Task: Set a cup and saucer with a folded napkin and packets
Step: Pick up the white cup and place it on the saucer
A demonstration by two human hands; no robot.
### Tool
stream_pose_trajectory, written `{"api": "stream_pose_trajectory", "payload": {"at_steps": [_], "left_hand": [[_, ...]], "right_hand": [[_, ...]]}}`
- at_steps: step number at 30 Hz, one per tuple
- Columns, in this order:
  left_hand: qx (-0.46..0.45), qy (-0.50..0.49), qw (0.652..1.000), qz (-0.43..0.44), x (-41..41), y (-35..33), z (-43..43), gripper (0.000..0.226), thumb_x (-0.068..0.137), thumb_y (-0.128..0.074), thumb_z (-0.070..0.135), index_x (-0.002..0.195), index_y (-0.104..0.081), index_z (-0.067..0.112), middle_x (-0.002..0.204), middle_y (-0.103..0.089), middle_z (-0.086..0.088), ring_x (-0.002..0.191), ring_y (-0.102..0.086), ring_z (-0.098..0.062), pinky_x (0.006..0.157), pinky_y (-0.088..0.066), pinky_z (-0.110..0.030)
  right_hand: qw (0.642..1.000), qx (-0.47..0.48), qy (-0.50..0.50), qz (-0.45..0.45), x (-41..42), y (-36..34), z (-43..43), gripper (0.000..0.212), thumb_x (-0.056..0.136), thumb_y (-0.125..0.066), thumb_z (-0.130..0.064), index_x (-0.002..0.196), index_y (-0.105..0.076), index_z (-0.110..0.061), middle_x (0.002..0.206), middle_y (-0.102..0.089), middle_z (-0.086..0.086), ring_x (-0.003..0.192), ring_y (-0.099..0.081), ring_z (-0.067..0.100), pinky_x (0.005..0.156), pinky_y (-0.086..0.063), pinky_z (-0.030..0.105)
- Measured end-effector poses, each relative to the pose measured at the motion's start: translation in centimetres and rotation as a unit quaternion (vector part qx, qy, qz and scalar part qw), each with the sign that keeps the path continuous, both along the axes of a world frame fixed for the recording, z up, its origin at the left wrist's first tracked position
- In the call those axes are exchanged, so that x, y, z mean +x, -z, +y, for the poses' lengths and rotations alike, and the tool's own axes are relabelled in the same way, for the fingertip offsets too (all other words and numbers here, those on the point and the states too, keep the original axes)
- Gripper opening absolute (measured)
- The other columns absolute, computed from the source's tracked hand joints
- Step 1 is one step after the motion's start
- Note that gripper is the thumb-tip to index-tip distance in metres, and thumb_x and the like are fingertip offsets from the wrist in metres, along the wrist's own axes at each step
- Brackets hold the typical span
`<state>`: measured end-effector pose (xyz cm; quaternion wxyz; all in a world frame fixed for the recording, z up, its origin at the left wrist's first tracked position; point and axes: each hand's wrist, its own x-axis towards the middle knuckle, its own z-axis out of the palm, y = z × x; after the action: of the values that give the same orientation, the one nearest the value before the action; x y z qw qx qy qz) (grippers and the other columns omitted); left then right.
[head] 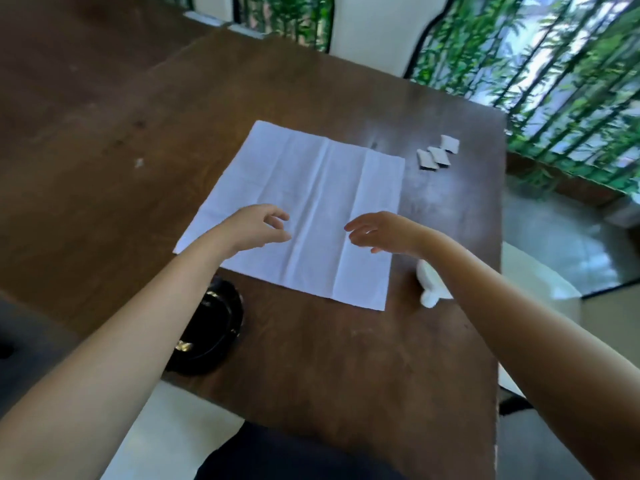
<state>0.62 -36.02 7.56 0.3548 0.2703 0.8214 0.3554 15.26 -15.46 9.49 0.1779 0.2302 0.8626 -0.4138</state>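
Observation:
A white napkin lies fully unfolded and flat on the brown wooden table, with crease lines running along it. My left hand hovers over its near left part, fingers curled and apart, holding nothing. My right hand hovers over its near right part, fingers spread, also holding nothing. Three small white packets lie together on the table beyond the napkin's far right corner. A black saucer sits at the table's near left edge, partly hidden by my left forearm. A white object, possibly the cup, shows under my right forearm.
The table's right edge runs close to the packets, with a tiled floor beyond it. A white chair back stands at the far side. Green bamboo-patterned panels fill the background.

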Motion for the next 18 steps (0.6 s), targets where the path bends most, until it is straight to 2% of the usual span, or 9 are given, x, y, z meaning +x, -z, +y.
{"api": "stream_pose_trajectory", "payload": {"at_steps": [3, 6, 9, 14, 18], "left_hand": [[0.006, 0.058, 0.998, 0.003, 1.3, 0.1, 4.1, 0.04, 0.083, -0.066, 0.026, 0.121, -0.055, 0.022, 0.113, -0.058, 0.001, 0.1, -0.058, -0.016, 0.078, -0.047, -0.028], [0.015, 0.107, 0.994, 0.011, 2.9, 0.4, 7.8, 0.044, 0.082, -0.066, 0.028, 0.123, -0.053, 0.024, 0.114, -0.057, 0.003, 0.098, -0.057, -0.013, 0.076, -0.046, -0.025], [0.017, 0.148, 0.989, 0.019, 4.9, 1.0, 11.1, 0.05, 0.081, -0.068, 0.03, 0.127, -0.05, 0.024, 0.114, -0.055, 0.004, 0.099, -0.056, -0.015, 0.08, -0.046, -0.028], [0.022, 0.185, 0.982, 0.001, 8.2, 2.5, 15.0, 0.062, 0.077, -0.073, 0.023, 0.132, -0.045, 0.021, 0.123, -0.053, 0.001, 0.097, -0.056, -0.014, 0.078, -0.044, -0.026], [0.027, 0.212, 0.977, -0.004, 10.0, 4.0, 16.8, 0.075, 0.076, -0.074, 0.017, 0.14, -0.034, 0.02, 0.139, -0.047, -0.004, 0.118, -0.051, -0.018, 0.092, -0.045, -0.03]], "right_hand": [[0.999, 0.037, 0.036, 0.017, 3.3, -0.8, 2.5, 0.031, 0.09, -0.057, -0.018, 0.121, -0.059, -0.016, 0.121, -0.064, 0.002, 0.105, -0.06, 0.015, 0.092, -0.051, 0.03], [0.995, 0.079, 0.061, 0.022, 6.5, -1.6, 4.7, 0.031, 0.09, -0.057, -0.013, 0.12, -0.06, -0.009, 0.127, -0.062, 0.007, 0.115, -0.058, 0.021, 0.105, -0.042, 0.033], [0.987, 0.095, 0.122, 0.03, 9.7, -1.8, 6.4, 0.035, 0.089, -0.06, -0.015, 0.123, -0.058, -0.009, 0.128, -0.061, 0.007, 0.117, -0.057, 0.021, 0.1, -0.039, 0.025], [0.971, 0.094, 0.211, 0.058, 14.0, -0.6, 8.2, 0.052, 0.085, -0.065, -0.011, 0.134, -0.046, -0.01, 0.135, -0.053, 0.01, 0.122, -0.052, 0.024, 0.103, -0.042, 0.036], [0.962, 0.076, 0.253, 0.066, 16.4, 1.4, 9.0, 0.075, 0.079, -0.07, -0.007, 0.142, -0.031, -0.01, 0.147, -0.038, 0.009, 0.134, -0.037, 0.025, 0.11, -0.035, 0.042]]}}
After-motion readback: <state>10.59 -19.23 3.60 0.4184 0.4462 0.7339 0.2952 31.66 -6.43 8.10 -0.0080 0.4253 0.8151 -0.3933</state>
